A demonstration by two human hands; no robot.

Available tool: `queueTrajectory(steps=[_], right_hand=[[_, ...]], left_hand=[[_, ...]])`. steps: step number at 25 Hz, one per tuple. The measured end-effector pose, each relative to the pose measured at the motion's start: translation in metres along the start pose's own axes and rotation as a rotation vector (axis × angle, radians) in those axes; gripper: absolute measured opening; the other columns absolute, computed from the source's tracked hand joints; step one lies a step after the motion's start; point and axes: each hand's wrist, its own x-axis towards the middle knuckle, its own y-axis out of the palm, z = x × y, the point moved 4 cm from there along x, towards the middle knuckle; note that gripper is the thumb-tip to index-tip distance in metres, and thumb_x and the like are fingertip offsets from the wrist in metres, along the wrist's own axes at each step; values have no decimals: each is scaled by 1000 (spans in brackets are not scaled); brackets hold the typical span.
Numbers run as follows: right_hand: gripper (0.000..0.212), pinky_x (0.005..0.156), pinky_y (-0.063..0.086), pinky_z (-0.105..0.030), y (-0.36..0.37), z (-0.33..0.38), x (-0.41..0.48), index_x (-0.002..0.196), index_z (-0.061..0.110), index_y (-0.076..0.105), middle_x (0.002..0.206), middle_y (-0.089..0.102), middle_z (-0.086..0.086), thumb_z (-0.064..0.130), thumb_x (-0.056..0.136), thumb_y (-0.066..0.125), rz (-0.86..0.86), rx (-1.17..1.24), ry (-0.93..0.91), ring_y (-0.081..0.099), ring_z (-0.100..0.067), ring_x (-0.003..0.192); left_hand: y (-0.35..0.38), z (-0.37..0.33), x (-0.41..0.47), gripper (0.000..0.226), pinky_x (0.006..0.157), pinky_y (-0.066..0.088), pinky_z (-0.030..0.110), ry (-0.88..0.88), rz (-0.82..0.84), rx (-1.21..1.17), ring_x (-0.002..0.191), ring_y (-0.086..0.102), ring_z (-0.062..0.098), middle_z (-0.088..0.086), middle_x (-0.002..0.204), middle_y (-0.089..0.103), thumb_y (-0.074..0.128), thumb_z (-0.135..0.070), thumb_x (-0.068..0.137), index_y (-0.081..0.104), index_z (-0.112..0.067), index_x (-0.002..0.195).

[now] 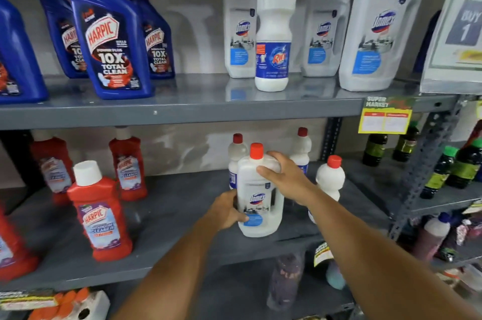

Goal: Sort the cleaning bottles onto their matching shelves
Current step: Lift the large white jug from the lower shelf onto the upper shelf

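Item: Domex bottle [257, 197], lower shelf [167, 215].
Fingers: left hand [226, 211], right hand [283, 176] both closed round it.
Next, likely: lift to Domex row [326, 30] above.

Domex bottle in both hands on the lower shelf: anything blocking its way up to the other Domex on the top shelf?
Partly. The Rin bottle stands among the Domex row on the top shelf, in front of one gap. Both hands, left hand and right hand, already hold the Domex bottle; nothing lies between.

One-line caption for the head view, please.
Both hands, left and right, grip a white Domex bottle on the lower shelf.
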Motion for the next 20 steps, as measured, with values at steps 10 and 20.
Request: queueTrajectory(steps=[10,20], right_hand=[[33,81,43,-9,-28,65,-94,119,50,52,110,66,22,54,86,55,-101,-35,-378,60,2,103],[28,79,51,-15,-137,329,-56,105,32,70,91,68,22,48,87,56,-436,41,-826,64,7,90]], left_hand=[[-30,-43,-100,41,86,59,42,159,90,-20,92,74,14,-1,98,78,84,-11,61,70,-14,99],[-208,-235,-153,38,75,60,21,581,-151,-146,95,73,11,-6,102,77,78,2,71,69,-15,104]])
